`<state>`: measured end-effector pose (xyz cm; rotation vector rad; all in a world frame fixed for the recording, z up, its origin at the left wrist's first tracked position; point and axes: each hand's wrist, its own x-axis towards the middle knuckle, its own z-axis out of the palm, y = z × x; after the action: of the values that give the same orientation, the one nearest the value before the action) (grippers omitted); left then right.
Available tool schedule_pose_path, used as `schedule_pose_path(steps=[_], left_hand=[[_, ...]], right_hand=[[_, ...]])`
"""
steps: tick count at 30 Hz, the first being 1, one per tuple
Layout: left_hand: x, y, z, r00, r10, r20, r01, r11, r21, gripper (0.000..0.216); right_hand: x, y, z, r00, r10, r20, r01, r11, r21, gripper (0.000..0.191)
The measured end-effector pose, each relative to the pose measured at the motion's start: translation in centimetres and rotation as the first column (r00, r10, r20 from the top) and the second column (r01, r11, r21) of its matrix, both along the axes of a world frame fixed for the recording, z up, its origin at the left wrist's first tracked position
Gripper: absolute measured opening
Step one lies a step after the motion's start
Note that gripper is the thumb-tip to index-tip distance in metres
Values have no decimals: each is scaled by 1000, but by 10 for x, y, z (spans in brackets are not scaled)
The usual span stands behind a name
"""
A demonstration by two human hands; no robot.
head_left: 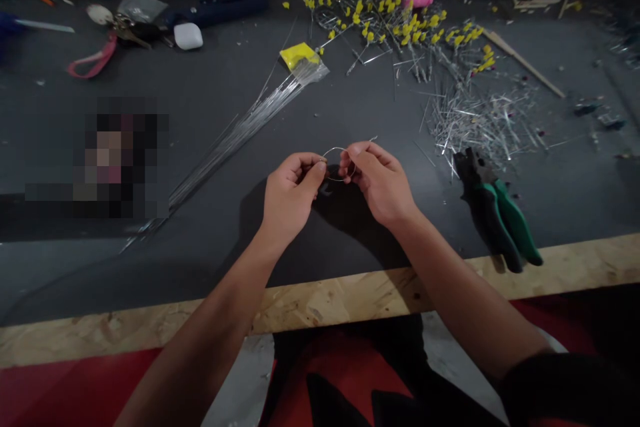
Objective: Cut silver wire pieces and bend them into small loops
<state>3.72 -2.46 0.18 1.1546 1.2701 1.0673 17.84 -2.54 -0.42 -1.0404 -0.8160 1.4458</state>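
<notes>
Wire [338, 148], bent into a round loop, is held just above the desk [225, 67], near its front edge. One side of the loop is pinched between the thumb and fingers of the left hand [295, 187]; the other side is gripped likewise by the right hand [379, 177], past which a short end is left sticking out.

Beyond the left hand, a bundle of straight wires [240, 132] is laid slantwise. Its far ends are met by a clear packet with a yellow part [301, 53]; whether they are held inside it or only covered cannot be told. Any print on the packet is too small to be read. At the far left, a crumpled clear bag [143, 8] is placed near a pink strap [93, 65] and a white rounded case [189, 36], whose contents are hidden.

Yellow-tipped wires [406, 31] are heaped at the back, with loose silver wire pieces [475, 117] scattered nearer. Green-and-black pliers [489, 215] are rested across the front edge at right.
</notes>
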Motion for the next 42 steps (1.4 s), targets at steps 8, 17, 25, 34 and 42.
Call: schedule_pose_path(steps=[8,17,25,34,42], left_hand=[[2,1,-1,1000,-14,-12,14,1000,-3,12],[1,3,-7,997,-35,-63,39,997,63,15],[1,2,-9,992,-110,-54,115,988,107,15],[2,3,-7,996,-83,27,80,993,92,13],[-5,5,-2,970,-179,163,181,984,3,19]], right_hand=[[1,2,2,999,-37,-5,36,997,-66,13],[1,1,0,998,-58,0,58,997,-48,16],[7,2,-8,1000,-9,-22,9,1000,-25,21],[15,1,-8,982,70,-176,-69,998,12,19],[32,0,-5,860,401,-316,-408,912,47,17]])
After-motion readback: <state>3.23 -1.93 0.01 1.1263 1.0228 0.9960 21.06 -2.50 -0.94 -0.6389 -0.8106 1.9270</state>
